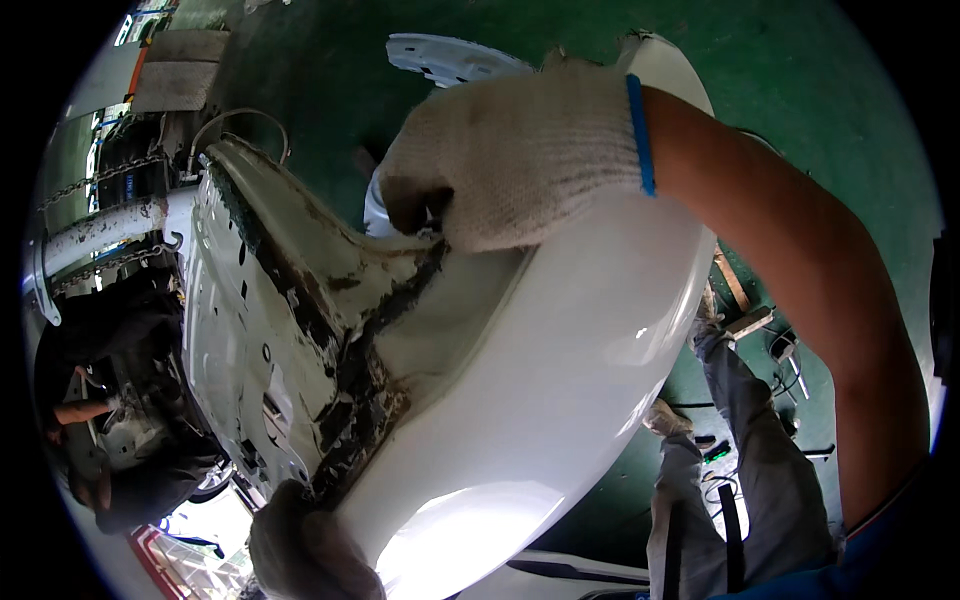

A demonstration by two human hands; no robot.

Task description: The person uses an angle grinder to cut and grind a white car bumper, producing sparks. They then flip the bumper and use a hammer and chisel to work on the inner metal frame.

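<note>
A large white car body panel (480, 400) fills the middle, with a rounded smooth outer side. Dark, cracked sealant (355, 400) and rust stains run along its inner seam. My right hand (520, 150), in a knitted pale glove with a blue cuff, reaches over the panel's far end. Its fingers are curled closed; a small shiny bit shows in the fold, too little to name. At the panel's near end my left hand (305, 545), in a darker-looking glove, wraps round the edge, its fingers partly in shadow.
Another person in dark clothes (130, 400) bends at the left, beyond the panel. Chains (100, 180) and a pale metal tube (110, 235) are near there. A perforated white panel (450, 58) lies on the green floor. Wood pieces (745, 320) and cables lie near my feet.
</note>
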